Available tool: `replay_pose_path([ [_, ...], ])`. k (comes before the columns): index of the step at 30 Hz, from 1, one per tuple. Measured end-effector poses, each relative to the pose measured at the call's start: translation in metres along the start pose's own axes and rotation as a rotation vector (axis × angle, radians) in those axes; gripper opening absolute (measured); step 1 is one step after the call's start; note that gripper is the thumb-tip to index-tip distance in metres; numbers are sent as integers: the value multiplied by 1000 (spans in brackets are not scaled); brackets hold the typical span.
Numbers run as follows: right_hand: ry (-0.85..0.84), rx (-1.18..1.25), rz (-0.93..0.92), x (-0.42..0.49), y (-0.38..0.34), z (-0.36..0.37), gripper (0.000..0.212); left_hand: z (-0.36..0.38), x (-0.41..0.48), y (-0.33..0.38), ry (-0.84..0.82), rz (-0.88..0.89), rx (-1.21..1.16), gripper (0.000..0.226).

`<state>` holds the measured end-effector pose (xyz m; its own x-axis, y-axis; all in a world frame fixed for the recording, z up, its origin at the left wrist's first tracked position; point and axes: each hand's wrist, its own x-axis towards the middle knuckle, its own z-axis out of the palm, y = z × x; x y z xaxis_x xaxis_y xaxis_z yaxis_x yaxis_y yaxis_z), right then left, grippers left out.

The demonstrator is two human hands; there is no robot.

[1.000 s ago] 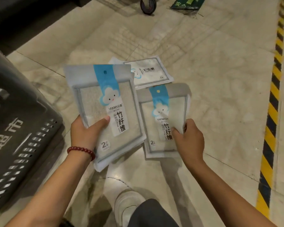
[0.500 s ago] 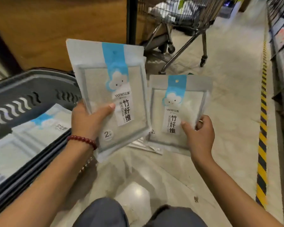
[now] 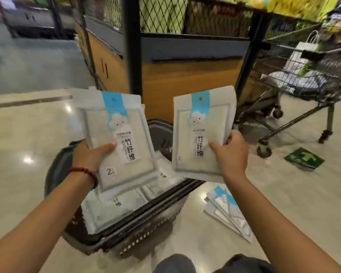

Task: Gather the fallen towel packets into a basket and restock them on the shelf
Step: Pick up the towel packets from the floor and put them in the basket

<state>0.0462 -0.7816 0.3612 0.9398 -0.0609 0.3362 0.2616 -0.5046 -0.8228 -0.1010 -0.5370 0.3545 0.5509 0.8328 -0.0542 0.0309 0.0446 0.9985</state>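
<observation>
L wrist: dk-red bead bracelet (image 3: pixel 91 174) | forearms (image 3: pixel 47 209): bare | legs: dk grey trousers (image 3: pixel 174 264), knees only in view

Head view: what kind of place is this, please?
Probably a supermarket or a similar store. A wire shopping cart stands on the right, a plastic shopping basket holds identical towel packets, and a mesh-backed display unit rises behind.

Moderate indoor light. Ceiling lamps glare on the glossy floor (image 3: pixel 28 160). Background is motion-blurred; left towel packet (image 3: pixel 124 146) print is legible. Frame edges bow.
</observation>
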Motion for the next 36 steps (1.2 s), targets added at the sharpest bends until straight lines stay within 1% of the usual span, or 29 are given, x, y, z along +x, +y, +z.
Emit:
replay_pose_path([
  [1,-26,-14,-10,-2,-6,10,25,-6,2,-5,10,-36,-5,32],
  [3,-76,-29,-22,-4,-13,30,23,-15,10,-21,14,-144,-49,38],
  [7,-200,-15,-3,-14,-6,67,21,-24,27,-70,8,-422,-48,42],
  [10,-304,-19,12,-16,0,90,19,-28,43,-103,19,-591,-2,45],
  [14,-403,-19,4,-10,4,111,21,-36,59,-136,52,-715,143,58],
  [15,-439,-19,7,-10,5,115,22,-39,61,-141,81,-713,207,60],
  [17,-521,-9,5,-12,4,123,23,-45,64,-149,121,-651,449,60],
  [20,-602,38,-7,-15,0,132,22,-46,57,-149,38,-512,879,57],
  [23,-648,94,34,-21,-4,142,22,-43,50,-146,-31,-459,1223,76],
  [25,-680,134,83,-26,-6,149,23,-42,47,-141,-64,-351,1374,81],
  [26,-703,154,107,-29,-7,153,24,-44,45,-137,-83,-271,1400,77],
  [28,-750,160,140,-34,-8,162,28,-52,39,-127,-107,-74,1385,59],
  [30,-795,134,173,-42,-7,173,27,-67,29,-116,-56,115,1330,40],
  [31,-827,131,195,-47,-7,180,27,-76,24,-112,-7,181,1302,36],
  [32,-865,132,213,-54,-7,187,27,-86,18,-109,40,203,1292,37],
  [33,-908,121,217,-61,-7,195,27,-95,12,-108,78,183,1301,42],
  [34,-959,74,194,-68,-6,204,30,-101,5,-109,103,132,1312,47],
  [36,-1094,-163,90,-85,1,219,42,-105,-7,-112,118,-32,1263,53],
])
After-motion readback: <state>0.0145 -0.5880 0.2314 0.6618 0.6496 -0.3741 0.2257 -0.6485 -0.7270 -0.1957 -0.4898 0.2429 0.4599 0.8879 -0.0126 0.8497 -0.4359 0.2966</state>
